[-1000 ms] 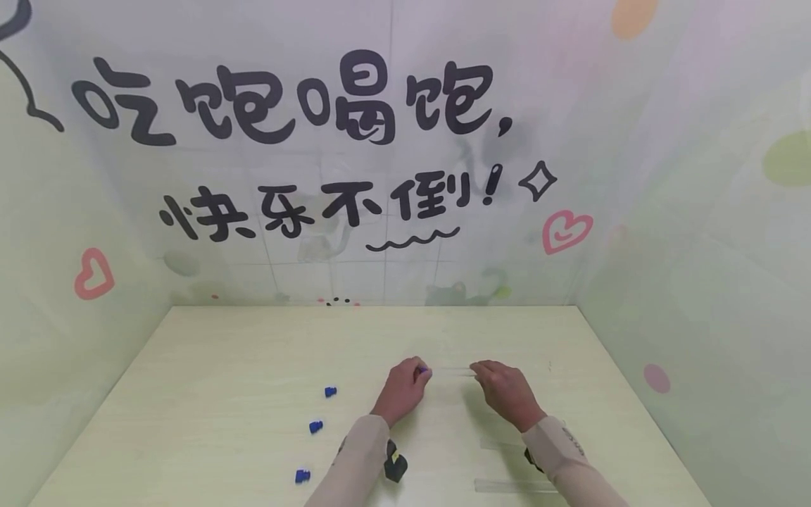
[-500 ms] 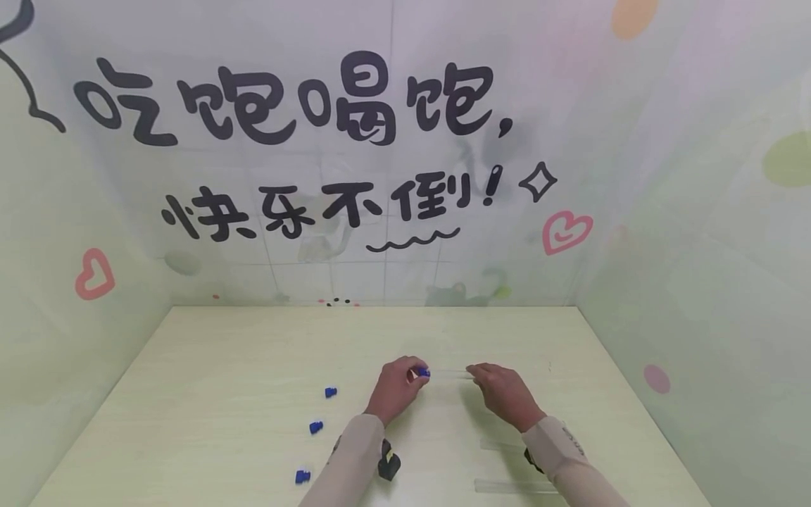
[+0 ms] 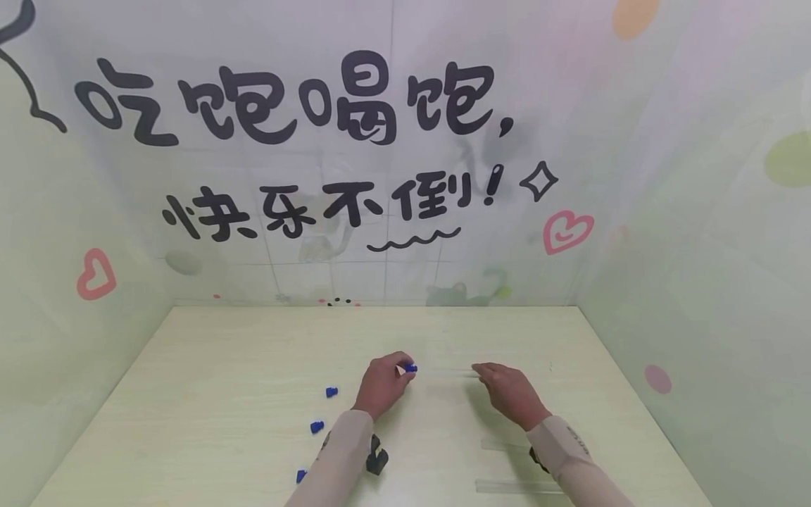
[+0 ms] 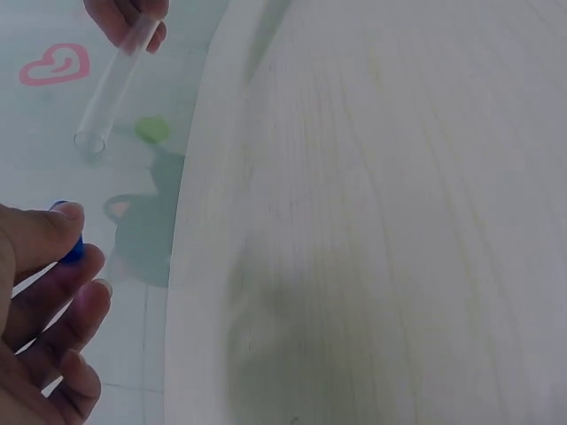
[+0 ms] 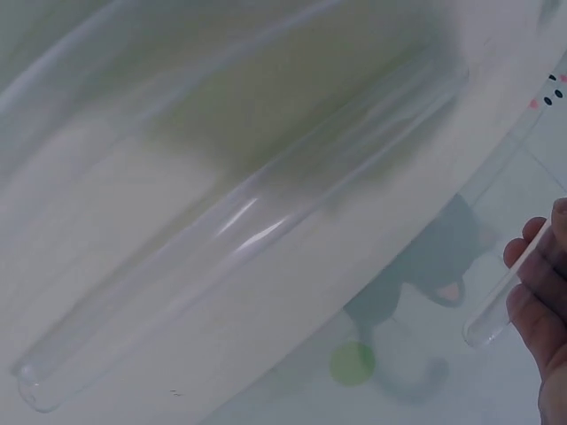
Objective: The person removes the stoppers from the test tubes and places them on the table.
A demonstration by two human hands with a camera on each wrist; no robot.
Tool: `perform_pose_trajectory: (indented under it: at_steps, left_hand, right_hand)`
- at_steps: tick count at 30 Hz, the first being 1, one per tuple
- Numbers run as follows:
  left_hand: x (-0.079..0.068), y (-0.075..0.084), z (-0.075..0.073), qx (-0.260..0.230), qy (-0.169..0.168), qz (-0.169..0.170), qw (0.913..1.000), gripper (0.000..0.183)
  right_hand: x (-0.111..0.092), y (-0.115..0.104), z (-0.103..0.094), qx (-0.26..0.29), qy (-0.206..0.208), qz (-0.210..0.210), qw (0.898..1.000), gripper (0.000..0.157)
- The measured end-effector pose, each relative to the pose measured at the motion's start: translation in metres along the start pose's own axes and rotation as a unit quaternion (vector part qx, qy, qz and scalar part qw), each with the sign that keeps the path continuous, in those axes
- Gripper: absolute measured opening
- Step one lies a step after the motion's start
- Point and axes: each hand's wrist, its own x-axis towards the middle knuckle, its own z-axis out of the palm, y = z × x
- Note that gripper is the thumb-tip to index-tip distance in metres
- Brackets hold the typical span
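Note:
My left hand (image 3: 382,386) pinches a small blue stopper (image 3: 411,368) between thumb and index finger; the other fingers curl loosely in the left wrist view. My right hand (image 3: 512,394) holds a clear test tube (image 4: 113,88) near its rounded end. In the head view the tube lies nearly level between the hands, raised over the table, its open mouth pointing at the left hand. A gap separates the stopper from the mouth. Three more blue stoppers (image 3: 317,427) lie in a row on the table to the left, the nearest partly covered by the left sleeve.
Beneath the right forearm, a clear test tube (image 5: 248,230) lies on the pale wooden table (image 3: 222,366), and another tube (image 3: 516,486) lies nearer the front, partly behind the sleeve. Printed cloth walls (image 3: 697,246) enclose the table at the back and both sides.
My left hand has drawn back to the left with the stopper, widening the gap to the tube's mouth. The right hand and the tube have hardly moved.

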Motion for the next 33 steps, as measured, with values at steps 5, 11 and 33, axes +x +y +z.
perform_pose_trajectory:
  at_steps: [5, 11, 33]
  left_hand:
    - [0.001, -0.004, -0.007, 0.02, 0.003, -0.022, 0.9995, 0.014]
    - [0.002, -0.011, -0.014, 0.042, 0.007, -0.027, 0.9987, 0.014]
    - [0.003, -0.056, -0.046, 0.098, 0.043, -0.084, 0.9907, 0.015]
  right_hand:
    - [-0.002, 0.004, -0.003, 0.005, 0.003, 0.01, 1.0, 0.024]
    - [-0.006, 0.012, 0.0, 0.008, 0.012, 0.015, 1.0, 0.023]
    - [-0.025, 0.048, 0.007, -0.002, 0.014, 0.045, 0.999, 0.024]
